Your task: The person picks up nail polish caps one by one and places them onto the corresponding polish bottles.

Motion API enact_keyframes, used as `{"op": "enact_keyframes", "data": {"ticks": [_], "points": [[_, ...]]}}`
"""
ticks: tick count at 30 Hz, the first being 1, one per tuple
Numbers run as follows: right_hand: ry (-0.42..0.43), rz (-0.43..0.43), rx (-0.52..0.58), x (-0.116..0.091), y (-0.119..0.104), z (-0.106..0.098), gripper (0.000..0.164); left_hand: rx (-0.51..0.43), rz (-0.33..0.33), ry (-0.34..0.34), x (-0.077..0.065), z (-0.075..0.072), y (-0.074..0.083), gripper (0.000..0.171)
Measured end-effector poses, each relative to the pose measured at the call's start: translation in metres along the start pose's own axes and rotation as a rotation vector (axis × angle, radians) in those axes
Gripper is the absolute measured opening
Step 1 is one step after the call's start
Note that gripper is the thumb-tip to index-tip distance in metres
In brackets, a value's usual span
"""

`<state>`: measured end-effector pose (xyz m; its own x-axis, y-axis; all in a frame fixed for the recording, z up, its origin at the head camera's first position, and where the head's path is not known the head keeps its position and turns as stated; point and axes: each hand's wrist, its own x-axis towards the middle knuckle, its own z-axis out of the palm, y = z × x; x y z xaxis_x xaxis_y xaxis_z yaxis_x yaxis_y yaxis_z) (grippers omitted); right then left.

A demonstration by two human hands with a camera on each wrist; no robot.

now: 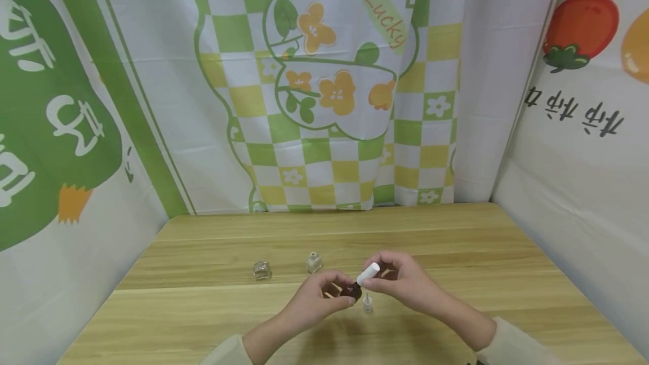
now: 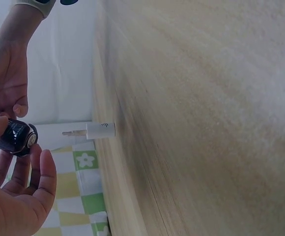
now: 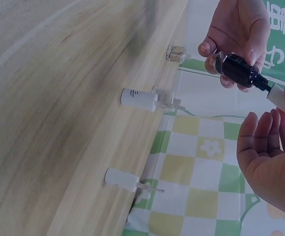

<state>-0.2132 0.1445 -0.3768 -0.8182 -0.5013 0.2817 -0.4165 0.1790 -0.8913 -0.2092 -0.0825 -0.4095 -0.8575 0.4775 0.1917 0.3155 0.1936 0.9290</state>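
Note:
Tilted in my left hand is a small dark nail polish bottle, pinched between thumb and fingers. My right hand pinches a white nail polish cap close above the bottle's neck. In the right wrist view, a dark-coated brush stem links the cap and the bottle mouth. The bottle shows its round base in the left wrist view. Below the hands, another white cap stands on the table with its brush pointing up.
Two uncapped clear glass bottles, one at left and one nearer the middle, stand on the wooden table. The right wrist view has a second standing white cap with its brush up. Printed curtains border the table.

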Motion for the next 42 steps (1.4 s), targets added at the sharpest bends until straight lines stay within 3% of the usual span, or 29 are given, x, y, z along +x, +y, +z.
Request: {"op": "enact_keyframes", "data": {"ticks": [11, 27, 42], "points": [[0.015, -0.022, 0.012, 0.001, 0.004, 0.005, 0.018, -0.015, -0.003, -0.002, -0.001, 0.0, 0.004, 0.023], [0.018, 0.019, 0.029, 0.001, 0.004, 0.01, 0.017, -0.027, 0.012, -0.004, 0.0, 0.002, 0.002, 0.023], [0.113, 0.018, 0.035, 0.001, 0.013, 0.022, 0.019, -0.044, -0.001, -0.005, 0.0, 0.003, 0.0, 0.021]]}}
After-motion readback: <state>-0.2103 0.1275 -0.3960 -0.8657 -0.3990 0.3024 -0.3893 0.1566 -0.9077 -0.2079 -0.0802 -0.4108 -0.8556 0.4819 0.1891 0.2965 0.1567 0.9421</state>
